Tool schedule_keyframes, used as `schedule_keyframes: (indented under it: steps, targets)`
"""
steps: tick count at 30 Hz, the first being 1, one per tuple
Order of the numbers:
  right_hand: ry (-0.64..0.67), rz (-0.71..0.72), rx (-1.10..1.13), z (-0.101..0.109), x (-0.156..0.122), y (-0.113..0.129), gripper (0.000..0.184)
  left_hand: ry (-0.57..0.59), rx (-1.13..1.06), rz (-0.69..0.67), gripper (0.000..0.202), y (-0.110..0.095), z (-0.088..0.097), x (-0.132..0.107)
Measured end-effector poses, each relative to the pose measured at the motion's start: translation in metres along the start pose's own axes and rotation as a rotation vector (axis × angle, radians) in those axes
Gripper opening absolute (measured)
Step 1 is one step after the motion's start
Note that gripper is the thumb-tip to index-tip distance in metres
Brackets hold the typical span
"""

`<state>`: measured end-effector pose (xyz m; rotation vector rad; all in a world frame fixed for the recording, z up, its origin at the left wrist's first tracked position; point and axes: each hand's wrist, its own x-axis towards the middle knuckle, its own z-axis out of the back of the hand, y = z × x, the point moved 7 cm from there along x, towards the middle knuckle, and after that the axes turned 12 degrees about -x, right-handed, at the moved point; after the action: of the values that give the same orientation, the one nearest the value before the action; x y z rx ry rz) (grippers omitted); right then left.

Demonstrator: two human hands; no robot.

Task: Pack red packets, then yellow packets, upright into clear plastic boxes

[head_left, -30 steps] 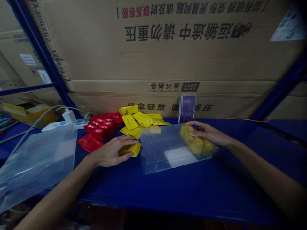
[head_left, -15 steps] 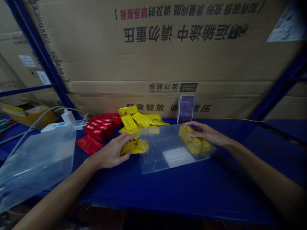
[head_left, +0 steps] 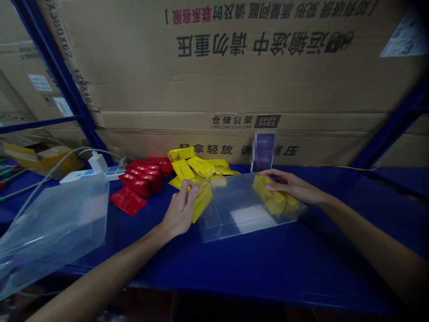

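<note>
A yellow packet (head_left: 203,202) is pinched in my left hand (head_left: 181,206), held tilted at the left end of a clear plastic box (head_left: 223,219). Inside the box's right end, several yellow packets (head_left: 271,197) lean side by side. My right hand (head_left: 295,185) curls over the far edge there, thumb against those packets, fingers partly hidden behind them. Behind my left hand lies a loose pile of yellow packets (head_left: 201,166). Several red packets (head_left: 142,175) are stacked to its left, with one red packet (head_left: 128,201) flat in front.
A phone (head_left: 263,152) stands against the large cardboard box (head_left: 234,85) at the back. On the left are a clear plastic bag (head_left: 63,214), a power strip (head_left: 77,175) with cables and an opened yellow-taped carton (head_left: 43,161). Blue shelf posts (head_left: 60,67) flank the blue tabletop (head_left: 261,264).
My left hand has moved right and turned the yellow packet from lying flat to a steep tilt at the box's left end. My right hand stays at the packets in the box.
</note>
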<state>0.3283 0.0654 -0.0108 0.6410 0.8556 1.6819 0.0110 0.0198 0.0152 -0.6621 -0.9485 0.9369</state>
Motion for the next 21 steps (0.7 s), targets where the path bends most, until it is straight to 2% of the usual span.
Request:
schedule_keyframes:
  steps: [3, 5, 9, 11, 15, 21]
  targets:
    - [-0.012, 0.000, -0.011, 0.000, -0.001, 0.000, 0.047, 0.015, -0.063, -0.037, 0.029, -0.010, -0.017, -0.002]
    - [-0.003, 0.009, -0.015, -0.001, -0.001, 0.000, 0.046, 0.025, -0.086, -0.064, 0.027, -0.016, -0.022, -0.005]
    - [0.013, 0.003, -0.030, -0.001, 0.000, -0.003, 0.048, 0.006, -0.107, -0.056, 0.015, -0.019, -0.015, -0.012]
    - [0.007, -0.003, -0.026, -0.001, 0.000, -0.004, 0.049, 0.039, -0.149, -0.058, 0.010, -0.018, -0.011, -0.015]
    - [-0.002, 0.001, -0.012, -0.001, 0.000, -0.003, 0.049, 0.113, -0.219, -0.054, 0.024, -0.014, -0.007, -0.019]
    - [-0.002, 0.027, -0.010, -0.001, 0.000, -0.002, 0.047, 0.031, -0.161, -0.005, 0.032, 0.004, 0.005, -0.017]
